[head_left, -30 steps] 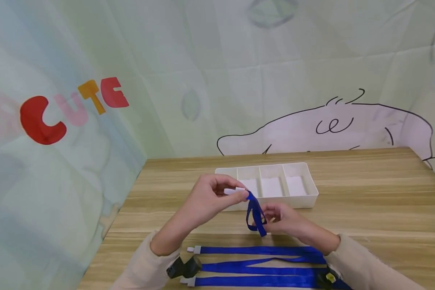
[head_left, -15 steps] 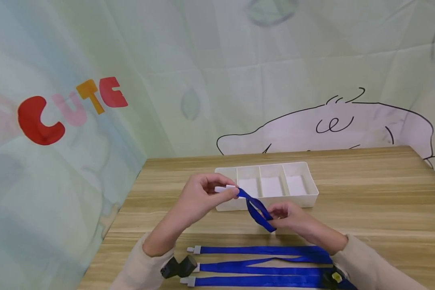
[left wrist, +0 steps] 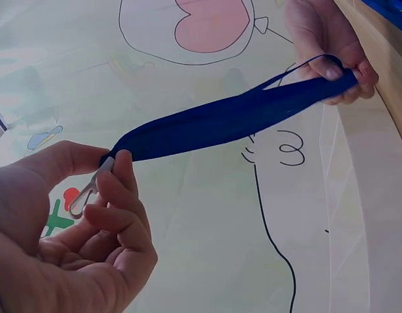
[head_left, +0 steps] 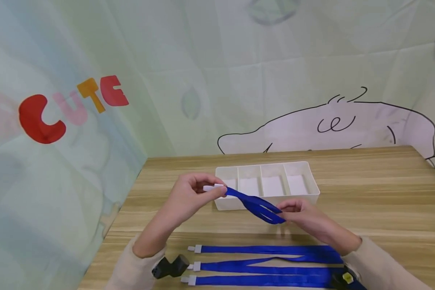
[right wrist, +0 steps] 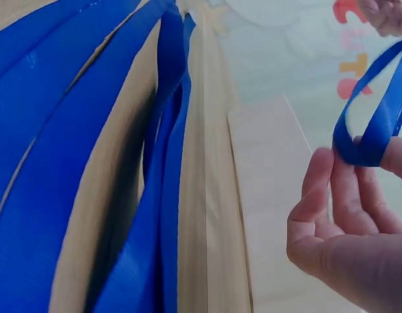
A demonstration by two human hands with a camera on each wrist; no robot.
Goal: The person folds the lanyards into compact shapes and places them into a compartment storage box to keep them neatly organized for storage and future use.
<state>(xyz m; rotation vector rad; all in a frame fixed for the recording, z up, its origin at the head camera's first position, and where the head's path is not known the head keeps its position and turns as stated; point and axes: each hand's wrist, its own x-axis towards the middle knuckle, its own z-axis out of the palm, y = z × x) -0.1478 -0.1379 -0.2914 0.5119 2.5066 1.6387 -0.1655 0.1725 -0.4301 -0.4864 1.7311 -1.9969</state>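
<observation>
A blue lanyard (head_left: pixel 255 205), folded into loops, hangs between my two hands above the table. My left hand (head_left: pixel 190 197) pinches its clip end between thumb and index finger; the white clip (left wrist: pixel 91 189) sticks out beneath those fingers in the left wrist view. My right hand (head_left: pixel 308 219) grips the looped far end, which passes between thumb and fingers in the right wrist view. Below the hands, several more blue lanyards (head_left: pixel 253 280) lie side by side on the table, their white clips (head_left: pixel 190 280) pointing left. My right sleeve and wrist camera cover their right ends.
Just behind the held lanyard stands a white tray (head_left: pixel 264 201) divided into compartments in a row. The wooden table (head_left: pixel 377 189) reaches back to a printed curtain (head_left: pixel 203 80), which also runs along the left side.
My left hand has moved left with the clip end, while my right hand has moved right. The held lanyard went from hanging in a loose loop to being drawn out lengthwise.
</observation>
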